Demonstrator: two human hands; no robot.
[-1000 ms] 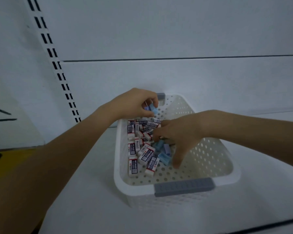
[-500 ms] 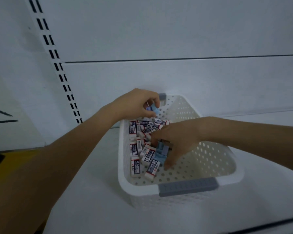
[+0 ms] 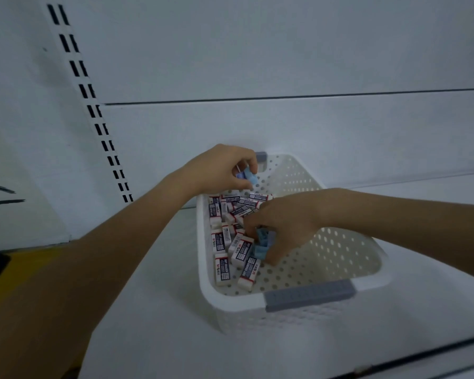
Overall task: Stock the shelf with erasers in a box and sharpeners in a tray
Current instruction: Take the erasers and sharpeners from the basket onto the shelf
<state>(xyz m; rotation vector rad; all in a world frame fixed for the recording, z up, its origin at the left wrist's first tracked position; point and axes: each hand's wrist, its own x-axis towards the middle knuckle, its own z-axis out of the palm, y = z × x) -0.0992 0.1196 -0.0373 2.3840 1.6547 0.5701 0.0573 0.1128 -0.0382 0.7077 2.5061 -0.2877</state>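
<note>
White basket on shelf: erasers heaped at 9 o'clock side, blue sharpeners at centre. Left grip pinching sharpeners over 12 o'clock rim; right grip curled on more at centre. Looks early: stock mixed, box and tray out of view.

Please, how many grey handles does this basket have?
2: one grey plastic handle at the near rim of the white perforated basket, another at its far rim, partly behind the left hand.

Both forearms are reaching forward. The left grip is pinching blue sharpeners in curled fingers, and the right grip is curling downward around more.
</note>
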